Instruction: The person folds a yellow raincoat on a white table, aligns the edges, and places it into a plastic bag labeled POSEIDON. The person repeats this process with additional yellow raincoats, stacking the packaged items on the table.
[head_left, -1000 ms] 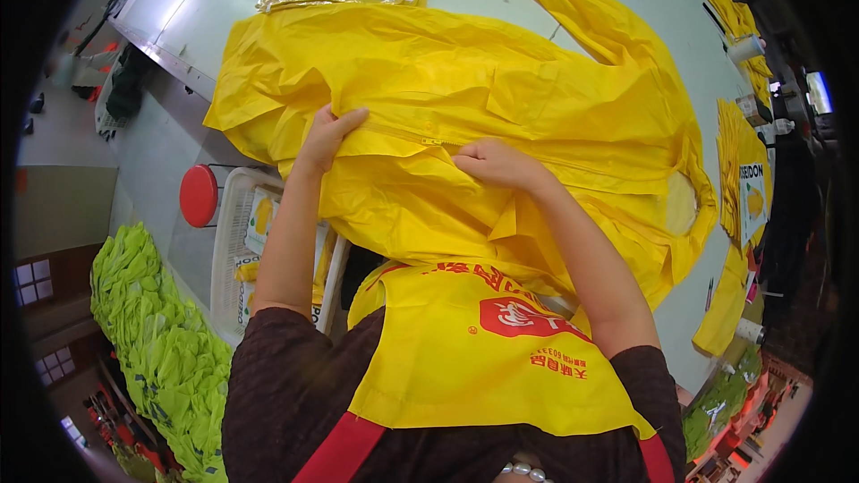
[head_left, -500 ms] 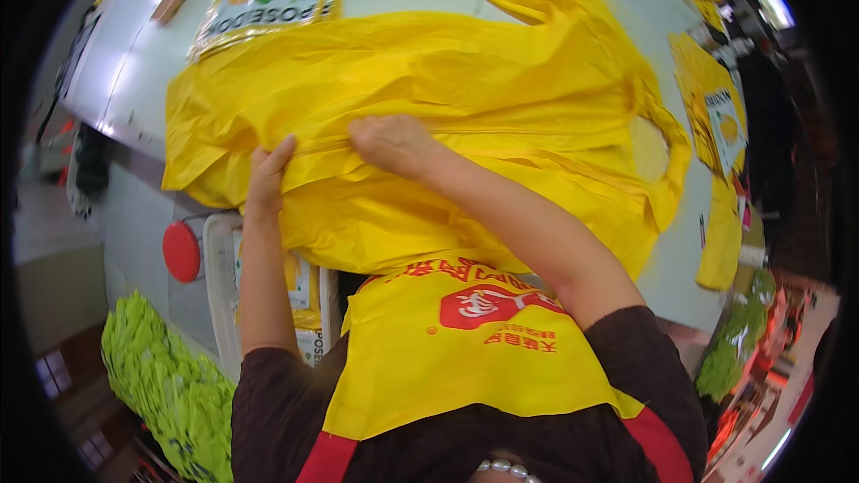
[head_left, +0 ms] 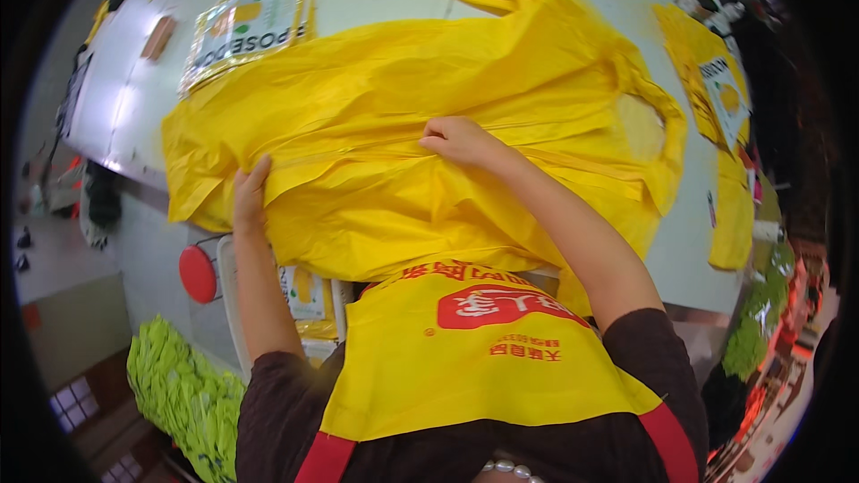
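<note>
A wide yellow raincoat (head_left: 385, 67) lies spread over the table, sleeve reaching toward the far side and the neck end at the right. Along its middle runs a front seam with what looks like a zipper (head_left: 344, 154). My left hand (head_left: 251, 195) grips the cloth near the left end, thumb on top and the other fingers partly hidden. Closed in a pinch, my right hand (head_left: 458, 139) is on the zipper line near the garment's middle; the small part between its fingers is hidden.
Flat plastic packages (head_left: 250, 22) lie beyond the raincoat at the left, near a brown block (head_left: 158, 38). Folded yellow garments (head_left: 707, 80) are on the right. Below the table edge are a white bin (head_left: 234, 304), a red stool (head_left: 198, 274) and a lime-green heap (head_left: 183, 394).
My right hand has slid rightward along the zipper line. My left hand keeps its hold near the left end, and the cloth between them lies flatter.
</note>
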Motion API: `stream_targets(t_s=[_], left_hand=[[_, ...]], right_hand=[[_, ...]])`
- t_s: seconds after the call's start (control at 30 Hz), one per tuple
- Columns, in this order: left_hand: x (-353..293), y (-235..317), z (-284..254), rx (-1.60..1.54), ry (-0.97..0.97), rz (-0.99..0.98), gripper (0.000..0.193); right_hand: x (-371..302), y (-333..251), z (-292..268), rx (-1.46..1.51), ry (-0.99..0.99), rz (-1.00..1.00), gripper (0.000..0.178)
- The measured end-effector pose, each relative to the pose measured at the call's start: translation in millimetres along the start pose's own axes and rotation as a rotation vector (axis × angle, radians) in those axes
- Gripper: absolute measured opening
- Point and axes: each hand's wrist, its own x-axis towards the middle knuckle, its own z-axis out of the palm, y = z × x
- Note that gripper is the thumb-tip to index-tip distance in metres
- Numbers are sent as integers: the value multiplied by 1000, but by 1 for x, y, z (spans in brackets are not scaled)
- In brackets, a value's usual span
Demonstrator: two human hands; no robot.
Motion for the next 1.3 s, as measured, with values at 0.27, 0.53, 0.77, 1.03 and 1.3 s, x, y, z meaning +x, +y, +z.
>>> stream_targets(t_s=[0.27, 0.53, 0.77, 1.03, 1.3], left_hand=[[-18, 20, 17, -72, -8, -28, 35], [-21, 15, 14, -26, -7, 11, 37], [-8, 6, 1, 112, 78, 46, 36], [25, -54, -17, 602, 144, 211, 40], [8, 11, 36, 1138, 565, 572, 51]], right_hand=[[41, -72, 59, -57, 11, 0, 29], [54, -70, 64, 224, 13, 87, 24], [10, 4, -12, 13, 55, 182, 19], [-205, 172, -248, -191, 709, 509, 18], [-217, 106, -244, -401, 718, 253, 25]])
